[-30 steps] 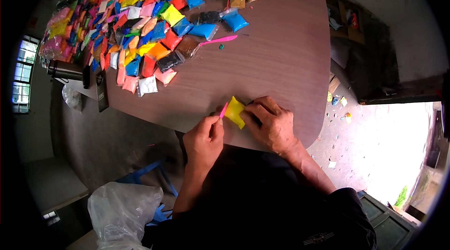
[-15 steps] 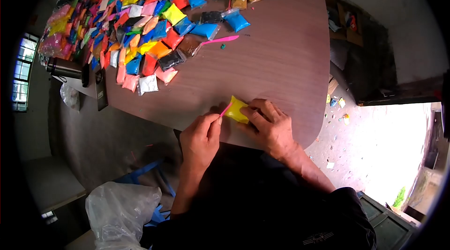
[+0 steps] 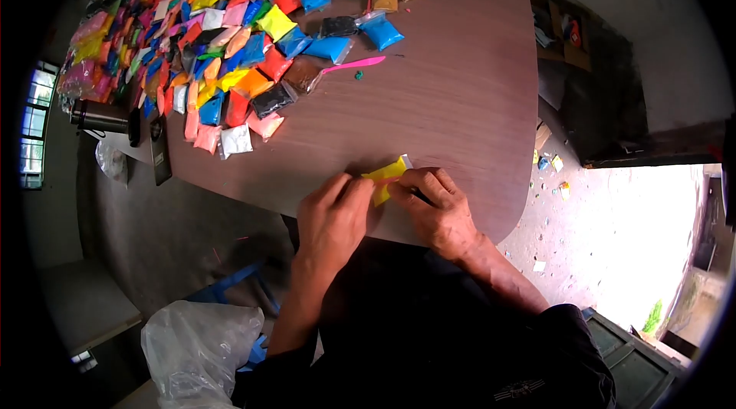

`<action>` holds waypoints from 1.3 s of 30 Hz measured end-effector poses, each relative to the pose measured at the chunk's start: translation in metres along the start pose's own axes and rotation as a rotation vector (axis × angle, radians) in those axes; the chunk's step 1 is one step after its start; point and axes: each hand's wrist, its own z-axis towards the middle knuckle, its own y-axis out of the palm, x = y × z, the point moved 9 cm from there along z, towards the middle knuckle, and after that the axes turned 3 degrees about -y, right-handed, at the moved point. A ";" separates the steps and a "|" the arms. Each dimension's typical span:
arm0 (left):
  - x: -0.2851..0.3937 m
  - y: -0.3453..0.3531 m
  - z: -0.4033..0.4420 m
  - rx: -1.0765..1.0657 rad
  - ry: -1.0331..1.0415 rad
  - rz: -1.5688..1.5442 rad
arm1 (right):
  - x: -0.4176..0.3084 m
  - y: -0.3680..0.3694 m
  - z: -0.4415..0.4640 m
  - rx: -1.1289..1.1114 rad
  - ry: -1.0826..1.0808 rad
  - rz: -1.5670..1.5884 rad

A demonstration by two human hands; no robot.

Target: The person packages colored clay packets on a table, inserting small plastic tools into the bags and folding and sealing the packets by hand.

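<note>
Prob. positioning pink strip (image 3: 389, 179) on yellow packet (image 3: 394, 169), nr table (image 3: 445, 118) edge. L hand (image 3: 332, 217): fingers curled, grip hidden; R hand (image 3: 443, 213) pinches packet. Needs 2 steady hands.

Yellow packet (image 3: 390, 170) partly hidden by right hand (image 3: 440, 213); packet pile (image 3: 252, 83) cut off at top.

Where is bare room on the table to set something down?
Bare: from the rightmost blue packet to the table's right edge, and between the nearest white packet and left hand. Crowded: upper left, heaped packets.
</note>
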 end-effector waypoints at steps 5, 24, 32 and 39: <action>0.004 0.008 0.033 -0.077 0.140 0.041 | 0.001 0.001 -0.002 -0.019 -0.017 -0.045; -0.018 0.000 -0.008 0.119 -0.109 -0.101 | -0.007 -0.010 -0.003 0.039 0.081 -0.035; 0.001 -0.005 0.016 -0.050 0.027 -0.059 | -0.003 -0.003 -0.010 -0.017 0.041 -0.082; 0.004 0.016 0.046 -0.106 0.141 0.043 | 0.001 -0.004 -0.012 0.023 0.044 0.009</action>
